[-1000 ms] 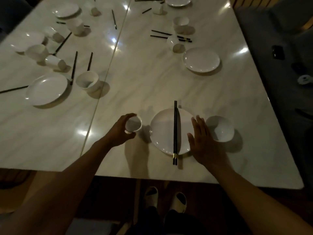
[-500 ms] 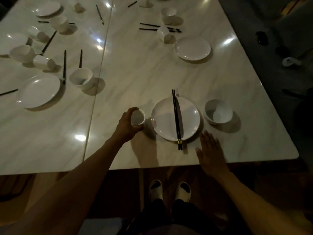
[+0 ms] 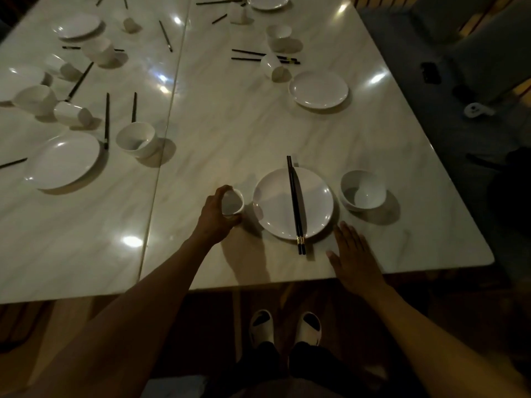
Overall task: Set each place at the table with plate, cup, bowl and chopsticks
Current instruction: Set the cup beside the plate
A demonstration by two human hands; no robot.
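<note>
White plate [image 3: 275, 208] near table [image 3: 230, 133] front edge; black chopsticks [image 3: 294, 203] lie across it, long axis running near-to-far, gold-banded ends toward person, overhanging rim. Left hand [image 3: 214, 218] grips upright cup [image 3: 232, 201] just left of plate. Bowl [image 3: 362, 190] upright, right of plate. Right hand [image 3: 353, 258] flat, fingers straight, on table.

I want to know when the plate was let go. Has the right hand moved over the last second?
Yes. The right hand has drawn back toward the person, off the rim of the round white plate, and now lies flat near the marble table's near edge.
</note>
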